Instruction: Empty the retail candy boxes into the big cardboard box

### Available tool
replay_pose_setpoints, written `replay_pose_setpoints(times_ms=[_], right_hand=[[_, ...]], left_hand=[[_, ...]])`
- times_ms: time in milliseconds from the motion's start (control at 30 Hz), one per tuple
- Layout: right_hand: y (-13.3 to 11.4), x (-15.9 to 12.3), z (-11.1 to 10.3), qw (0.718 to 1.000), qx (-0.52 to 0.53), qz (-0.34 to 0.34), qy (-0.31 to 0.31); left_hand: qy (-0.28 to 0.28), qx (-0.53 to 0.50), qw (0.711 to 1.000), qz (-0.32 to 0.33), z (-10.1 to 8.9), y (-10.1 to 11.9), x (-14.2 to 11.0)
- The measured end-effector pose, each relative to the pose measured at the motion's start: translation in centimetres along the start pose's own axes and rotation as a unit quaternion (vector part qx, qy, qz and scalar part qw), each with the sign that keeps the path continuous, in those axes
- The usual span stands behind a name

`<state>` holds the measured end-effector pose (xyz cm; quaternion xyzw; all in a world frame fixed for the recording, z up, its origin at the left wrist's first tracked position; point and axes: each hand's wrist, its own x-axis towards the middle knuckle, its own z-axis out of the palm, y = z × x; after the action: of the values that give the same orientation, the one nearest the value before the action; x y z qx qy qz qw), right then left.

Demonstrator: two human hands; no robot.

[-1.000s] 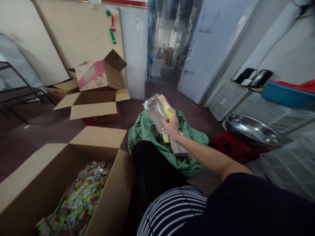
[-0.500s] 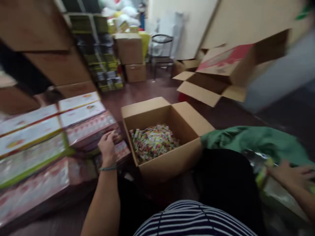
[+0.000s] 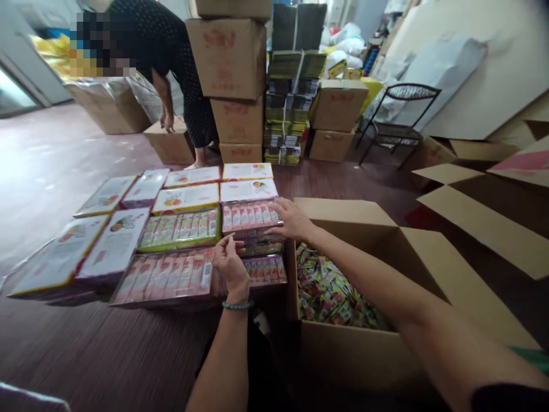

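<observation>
A beaded teal bracelet (image 3: 237, 306) and dark sleeve (image 3: 508, 398) are worn.

On my feed, the open carton (image 3: 407, 274) stands just right of the stacked packs (image 3: 180, 229), with small sachets (image 3: 334, 286) lying inside it. Behind the packs I get a column of closed boxes (image 3: 234, 63), bundled stacks (image 3: 285, 109) just right of it, then a chair (image 3: 397, 126) farther right. Another open box (image 3: 484, 212) sits beyond the carton, to its right.

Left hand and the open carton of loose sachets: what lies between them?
Wrapped packs, purple at the front, lie between the left hand and that carton, in the head view.
</observation>
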<state>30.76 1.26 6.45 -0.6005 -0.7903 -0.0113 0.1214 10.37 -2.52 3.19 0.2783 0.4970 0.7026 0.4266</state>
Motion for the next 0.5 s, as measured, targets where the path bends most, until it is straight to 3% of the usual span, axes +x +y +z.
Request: replay_pose_setpoints(times_ms=[100,200,333,500], right_hand=[[-0.7,6.2,1.2,0.984,-0.042,0.073,-0.154],[-0.9,7.3,2.7,0.964,-0.048,0.088,-0.245],[-0.9,5.2,3.0,0.963,-0.125,0.001,-0.239],[-1.8,5.0,1.8,0.963,-0.184,-0.022,-0.195]], left_hand=[[0.004,-0.014,0.999,-0.033,0.6,-0.5,1.0],[0.013,-0.026,0.998,-0.064,1.4,-0.8,1.9],[0.006,-0.04,0.995,-0.091,2.0,-1.1,2.4],[0.021,-0.055,0.99,-0.127,2.1,-1.2,2.1]])
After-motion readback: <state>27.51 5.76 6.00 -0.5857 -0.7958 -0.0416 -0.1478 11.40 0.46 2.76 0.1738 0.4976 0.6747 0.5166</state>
